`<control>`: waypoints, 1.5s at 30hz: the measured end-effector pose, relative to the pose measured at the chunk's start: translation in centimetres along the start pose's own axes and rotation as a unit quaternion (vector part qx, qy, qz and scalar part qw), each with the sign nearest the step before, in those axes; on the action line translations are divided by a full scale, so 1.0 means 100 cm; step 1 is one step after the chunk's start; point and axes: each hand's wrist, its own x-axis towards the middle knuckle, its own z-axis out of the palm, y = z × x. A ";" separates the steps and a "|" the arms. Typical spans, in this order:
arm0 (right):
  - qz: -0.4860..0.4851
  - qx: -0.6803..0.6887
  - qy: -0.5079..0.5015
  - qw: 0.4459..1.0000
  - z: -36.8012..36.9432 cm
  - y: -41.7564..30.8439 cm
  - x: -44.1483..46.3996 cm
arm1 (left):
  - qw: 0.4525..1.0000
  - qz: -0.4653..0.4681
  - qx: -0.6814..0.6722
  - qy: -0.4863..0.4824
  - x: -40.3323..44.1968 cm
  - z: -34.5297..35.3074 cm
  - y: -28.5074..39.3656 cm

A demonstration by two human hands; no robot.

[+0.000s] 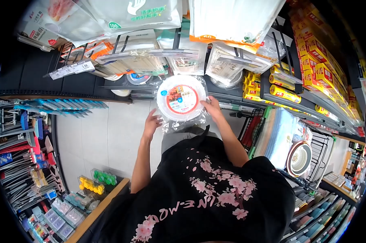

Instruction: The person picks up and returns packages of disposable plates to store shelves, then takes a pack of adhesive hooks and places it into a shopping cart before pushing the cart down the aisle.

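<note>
A clear-wrapped pack of round white disposable plates [163,106] with a red-rimmed label is held up in front of the lower shelf, its face toward me. My right hand [211,107] grips its right edge, thumb on the front and the other fingers partly hidden behind. At the lower left side of the pack is my left hand [152,122], its fingers apart and close to the loose wrapper. Whether those fingertips touch the wrapper I cannot tell.
Hanging packets [130,60] on hooks and a price-tag strip [71,69] are just ahead. Yellow rolls [285,93] and yellow-red boxes [327,75] stack at right. A wire cart [318,156] holding folded cloth and a round pan-like item [299,158] is beside me. Cleaning tools [26,162] hang left.
</note>
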 end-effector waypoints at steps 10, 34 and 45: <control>-0.007 0.036 -0.082 0.996 0.004 -0.013 -0.080 | 0.976 0.210 0.030 0.054 -0.053 0.037 0.062; -0.284 -0.039 -0.137 0.948 0.007 -0.111 -0.125 | 0.975 0.212 -0.063 0.000 -0.115 0.049 0.130; -0.350 0.096 -0.111 0.925 0.006 -0.169 -0.178 | 0.937 0.338 -0.067 0.052 -0.151 0.075 0.185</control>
